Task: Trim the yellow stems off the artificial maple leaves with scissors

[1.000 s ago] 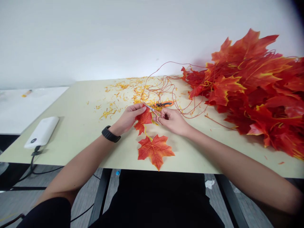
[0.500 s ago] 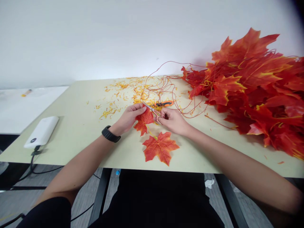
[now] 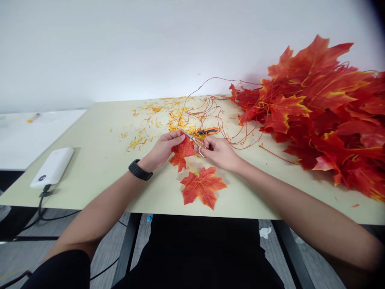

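Observation:
My left hand (image 3: 168, 147) pinches the upper part of a red artificial maple leaf (image 3: 182, 154) just above the table. In my right hand (image 3: 221, 152) is a pair of scissors (image 3: 197, 143) with rose-gold handles; its blades point up and left and lie along the top edge of that leaf, near my left fingertips. Whether the blades are parted I cannot tell. A second maple leaf (image 3: 203, 187), red with orange edges, lies flat on the table closer to me, with a yellow stem at its top.
Behind my hands lie an orange-and-black handled tool (image 3: 208, 131), yellow clippings (image 3: 177, 118) and tangled thin red cord (image 3: 210, 106). A big heap of red leaves (image 3: 327, 116) fills the right. A white power bank (image 3: 54, 166) with a black cable lies at left on the table (image 3: 99, 160).

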The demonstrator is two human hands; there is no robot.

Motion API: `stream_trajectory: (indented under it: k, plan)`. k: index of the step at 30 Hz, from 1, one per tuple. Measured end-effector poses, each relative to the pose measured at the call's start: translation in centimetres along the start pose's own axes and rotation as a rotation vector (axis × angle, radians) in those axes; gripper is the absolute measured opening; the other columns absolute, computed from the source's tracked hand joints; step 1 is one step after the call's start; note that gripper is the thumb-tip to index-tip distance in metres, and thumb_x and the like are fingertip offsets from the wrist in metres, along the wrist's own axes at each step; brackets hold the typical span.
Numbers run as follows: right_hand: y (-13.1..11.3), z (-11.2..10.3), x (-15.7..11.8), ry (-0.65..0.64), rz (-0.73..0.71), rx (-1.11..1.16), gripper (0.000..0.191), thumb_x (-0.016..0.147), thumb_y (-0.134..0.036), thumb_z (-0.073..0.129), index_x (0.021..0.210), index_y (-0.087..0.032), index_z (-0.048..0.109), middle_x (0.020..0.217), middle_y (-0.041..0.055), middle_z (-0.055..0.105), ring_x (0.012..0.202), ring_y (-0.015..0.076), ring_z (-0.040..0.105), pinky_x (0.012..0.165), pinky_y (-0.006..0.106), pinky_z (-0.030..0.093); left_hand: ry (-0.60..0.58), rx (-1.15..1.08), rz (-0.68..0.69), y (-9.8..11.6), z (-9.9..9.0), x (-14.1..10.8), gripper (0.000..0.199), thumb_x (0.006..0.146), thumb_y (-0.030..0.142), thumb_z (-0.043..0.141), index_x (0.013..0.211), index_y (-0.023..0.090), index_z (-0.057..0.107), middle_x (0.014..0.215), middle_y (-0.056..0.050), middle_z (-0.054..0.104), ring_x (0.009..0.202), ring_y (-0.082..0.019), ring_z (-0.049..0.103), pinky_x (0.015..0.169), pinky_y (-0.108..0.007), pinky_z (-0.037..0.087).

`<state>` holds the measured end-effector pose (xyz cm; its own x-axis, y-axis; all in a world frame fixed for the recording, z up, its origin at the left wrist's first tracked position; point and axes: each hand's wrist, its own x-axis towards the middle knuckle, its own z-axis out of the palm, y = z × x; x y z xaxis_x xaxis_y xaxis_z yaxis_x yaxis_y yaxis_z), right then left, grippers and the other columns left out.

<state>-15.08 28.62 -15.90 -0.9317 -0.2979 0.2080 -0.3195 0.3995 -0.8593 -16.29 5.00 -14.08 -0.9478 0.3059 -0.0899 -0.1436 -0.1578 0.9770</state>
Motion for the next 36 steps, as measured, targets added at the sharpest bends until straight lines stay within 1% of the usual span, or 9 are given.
stream_trajectory:
  k: [7,12,15,18,20,26,28,31,36]
  plan:
    - [0.2,-0.2,0.3,0.045,0.028,0.036,0.046,0.087,-0.049,0.074,0.068,-0.022,0.042,0.069,0.0013,0.052,0.071,0.0169,0.053,0.064,0.029,0.033,0.026,0.027,0.011,0.0,0.1,0.0,0.039,0.075,0.046,0.094,0.085,0.015,0.072,0.082,-0.002,0.069,0.068,-0.009,0.06,0.061,-0.021,0.046]
    - [-0.3,-0.7,0.7,0.093,0.141,0.16,0.058,0.086,-0.066,0.076,0.069,-0.022,0.042,0.064,-0.0015,0.048,0.061,0.0121,0.042,0.058,0.029,0.032,0.047,0.091,0.047,0.2,0.3,-0.1,0.041,0.077,0.048,0.093,0.081,0.015,0.07,0.079,-0.001,0.067,0.067,-0.008,0.058,0.06,-0.021,0.044]
    - [-1.1,-0.6,0.7,0.052,0.254,0.341,0.064,0.074,-0.074,0.086,0.073,-0.023,0.048,0.069,-0.0001,0.057,0.063,0.0142,0.053,0.057,0.029,0.043,0.026,0.113,0.053,0.1,0.5,-0.1,0.042,0.077,0.049,0.093,0.078,0.015,0.069,0.076,-0.001,0.067,0.067,-0.008,0.058,0.062,-0.02,0.045]
    - [-1.9,0.0,0.5,0.031,0.299,0.585,0.07,0.056,-0.065,0.101,0.072,-0.022,0.049,0.082,0.0013,0.066,0.075,0.0161,0.064,0.068,0.031,0.057,-0.015,0.11,0.063,0.0,0.7,-0.1,0.043,0.077,0.05,0.094,0.076,0.015,0.069,0.075,0.0,0.067,0.066,-0.008,0.057,0.062,-0.021,0.045]
    - [-2.3,0.5,0.4,0.042,0.303,0.669,0.069,0.051,-0.055,0.106,0.07,-0.021,0.049,0.086,0.0002,0.067,0.077,0.014,0.062,0.073,0.03,0.059,-0.027,0.118,0.083,-0.2,0.9,-0.2,0.042,0.077,0.051,0.094,0.077,0.015,0.072,0.076,-0.001,0.069,0.067,-0.008,0.058,0.063,-0.021,0.046]
    - [-2.4,1.2,0.2,0.1,0.279,0.706,0.057,0.05,-0.034,0.105,0.069,-0.019,0.053,0.076,-0.0037,0.064,0.07,0.0094,0.053,0.064,0.023,0.044,-0.035,0.216,0.159,-0.3,1.5,-0.5,0.039,0.082,0.053,0.09,0.081,0.015,0.08,0.082,-0.002,0.074,0.074,-0.01,0.061,0.07,-0.022,0.048]
    - [-2.3,1.2,0.3,0.113,0.264,0.713,0.052,0.053,-0.031,0.102,0.069,-0.019,0.054,0.075,-0.0036,0.064,0.07,0.0096,0.053,0.065,0.023,0.042,-0.024,0.234,0.159,-0.3,1.7,-0.6,0.038,0.083,0.053,0.089,0.082,0.015,0.081,0.083,-0.003,0.075,0.074,-0.01,0.061,0.071,-0.023,0.048]
    - [-2.2,1.0,0.4,0.143,0.259,0.722,0.046,0.056,-0.028,0.097,0.069,-0.018,0.054,0.076,-0.0031,0.065,0.071,0.0093,0.054,0.067,0.023,0.043,0.015,0.214,0.155,-0.5,1.9,-0.5,0.042,0.081,0.056,0.09,0.095,0.016,0.084,0.094,-0.005,0.08,0.08,-0.013,0.066,0.074,-0.025,0.052]
    - [-2.3,0.1,0.5,0.217,0.237,0.722,0.045,0.059,-0.029,0.096,0.069,-0.019,0.053,0.072,-0.0039,0.062,0.066,0.008,0.051,0.063,0.023,0.04,0.135,0.219,0.203,-0.9,1.2,0.2,0.051,0.083,0.064,0.084,0.102,0.017,0.082,0.101,-0.007,0.08,0.082,-0.014,0.067,0.071,-0.025,0.054]
